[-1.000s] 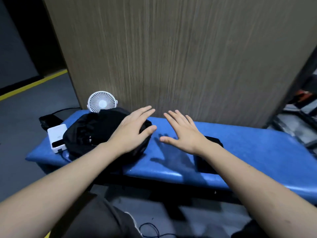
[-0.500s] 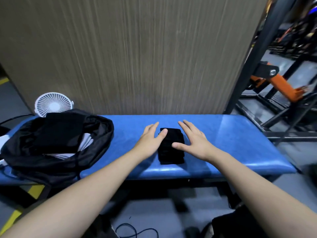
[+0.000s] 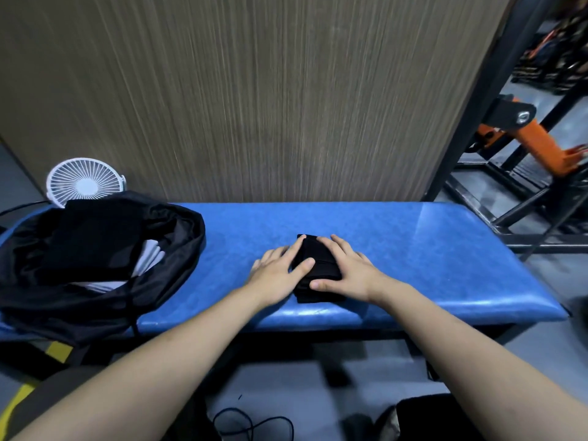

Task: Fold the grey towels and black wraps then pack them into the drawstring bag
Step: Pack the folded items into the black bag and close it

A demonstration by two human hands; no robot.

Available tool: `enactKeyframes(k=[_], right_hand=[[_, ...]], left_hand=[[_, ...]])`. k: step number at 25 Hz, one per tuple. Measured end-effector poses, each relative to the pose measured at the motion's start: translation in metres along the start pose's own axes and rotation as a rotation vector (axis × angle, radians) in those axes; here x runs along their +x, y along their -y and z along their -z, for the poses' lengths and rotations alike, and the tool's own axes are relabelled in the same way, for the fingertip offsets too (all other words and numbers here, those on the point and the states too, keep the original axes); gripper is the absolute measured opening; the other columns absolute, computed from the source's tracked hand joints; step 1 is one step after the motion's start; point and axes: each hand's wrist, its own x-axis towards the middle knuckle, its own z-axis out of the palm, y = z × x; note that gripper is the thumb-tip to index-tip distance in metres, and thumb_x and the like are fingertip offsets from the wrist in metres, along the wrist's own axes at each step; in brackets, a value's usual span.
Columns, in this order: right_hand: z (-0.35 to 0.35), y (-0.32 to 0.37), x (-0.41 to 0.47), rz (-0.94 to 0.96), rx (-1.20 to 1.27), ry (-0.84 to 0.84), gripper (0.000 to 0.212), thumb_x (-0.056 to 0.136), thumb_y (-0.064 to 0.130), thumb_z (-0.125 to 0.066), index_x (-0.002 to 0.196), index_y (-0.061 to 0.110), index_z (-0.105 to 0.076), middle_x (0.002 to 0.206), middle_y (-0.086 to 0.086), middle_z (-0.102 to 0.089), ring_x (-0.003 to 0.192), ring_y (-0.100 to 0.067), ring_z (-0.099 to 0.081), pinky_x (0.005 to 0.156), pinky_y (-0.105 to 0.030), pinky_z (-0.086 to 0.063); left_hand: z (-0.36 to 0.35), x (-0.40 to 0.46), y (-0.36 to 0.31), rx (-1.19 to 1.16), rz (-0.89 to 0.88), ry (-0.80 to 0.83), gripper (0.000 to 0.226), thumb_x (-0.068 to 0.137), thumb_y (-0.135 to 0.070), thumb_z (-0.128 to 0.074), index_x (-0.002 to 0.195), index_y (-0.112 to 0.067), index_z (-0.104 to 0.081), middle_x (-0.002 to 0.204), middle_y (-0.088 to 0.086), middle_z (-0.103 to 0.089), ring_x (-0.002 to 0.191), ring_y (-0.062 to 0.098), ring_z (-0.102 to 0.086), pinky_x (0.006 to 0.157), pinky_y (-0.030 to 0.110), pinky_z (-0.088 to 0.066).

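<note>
While I have both hands down: left hand [image 3: 280, 271] and right hand [image 3: 347, 272] flank the folded black wrap [image 3: 318, 268], palms flat, not gripping
Wrap: mid-bench [image 3: 413, 249]; long axis running away from me
Bag [image 3: 105, 249]: well to my left; left hand nearer

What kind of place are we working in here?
Probably a gym: a padded blue bench, a black steel rack and orange-armed equipment on the right.

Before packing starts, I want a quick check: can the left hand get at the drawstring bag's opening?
Probably yes: bare blue bench separates the left hand from the drawstring bag, whose mouth lies open.
</note>
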Motion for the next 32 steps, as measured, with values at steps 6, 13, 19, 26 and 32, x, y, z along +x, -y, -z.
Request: enactKeyframes(k=[6, 13, 19, 26, 32], right_hand=[[-0.001, 0.003, -0.001, -0.025, 0.006, 0.012, 0.111, 0.062, 0.084, -0.060, 0.153, 0.044, -0.010, 0.163, -0.003, -0.013, 0.150, -0.026, -0.022, 0.122, -0.044, -0.019], [-0.013, 0.016, -0.018, 0.020, 0.063, 0.018, 0.128, 0.051, 0.056, -0.092, 0.149, 0.043, -0.011, 0.148, 0.004, -0.023, 0.134, -0.026, -0.043, 0.112, -0.042, -0.039], [-0.035, 0.038, -0.035, 0.080, -0.049, -0.090, 0.125, 0.056, 0.031, -0.091, 0.153, 0.032, -0.012, 0.143, -0.003, -0.025, 0.129, -0.028, -0.044, 0.104, -0.037, -0.046], [-0.043, 0.045, -0.052, 0.122, 0.140, -0.160, 0.105, 0.065, 0.021, -0.080, 0.151, 0.032, -0.021, 0.134, 0.000, -0.030, 0.126, -0.022, -0.044, 0.100, -0.025, -0.041], [-0.047, 0.057, -0.051, 0.164, 0.264, -0.225, 0.102, 0.062, 0.017, -0.076, 0.150, 0.030, -0.027, 0.135, 0.003, -0.029, 0.129, -0.021, -0.040, 0.109, -0.039, -0.042]], left_hand=[[0.003, -0.006, -0.011, -0.181, 0.007, 0.009, 0.065, 0.101, -0.052, -0.039, 0.157, -0.037, -0.011, 0.153, 0.002, -0.041, 0.143, 0.022, -0.024, 0.117, 0.037, -0.022], [-0.003, -0.032, -0.020, -0.939, 0.157, 0.001, 0.062, 0.097, -0.015, -0.057, 0.152, -0.032, -0.032, 0.141, -0.001, -0.052, 0.123, 0.014, -0.052, 0.096, 0.024, -0.043], [-0.003, -0.052, -0.030, -1.301, 0.325, -0.150, 0.051, 0.087, -0.004, -0.068, 0.129, -0.028, -0.054, 0.122, 0.008, -0.062, 0.095, 0.020, -0.065, 0.069, 0.028, -0.052], [0.007, -0.067, -0.036, -1.293, 0.307, -0.152, 0.054, 0.080, -0.001, -0.074, 0.124, -0.027, -0.056, 0.104, 0.009, -0.064, 0.082, 0.020, -0.065, 0.060, 0.025, -0.052], [0.014, -0.076, -0.029, -1.353, 0.250, -0.072, 0.053, 0.088, -0.008, -0.068, 0.131, -0.033, -0.051, 0.119, 0.005, -0.062, 0.099, 0.020, -0.063, 0.086, 0.035, -0.053]])
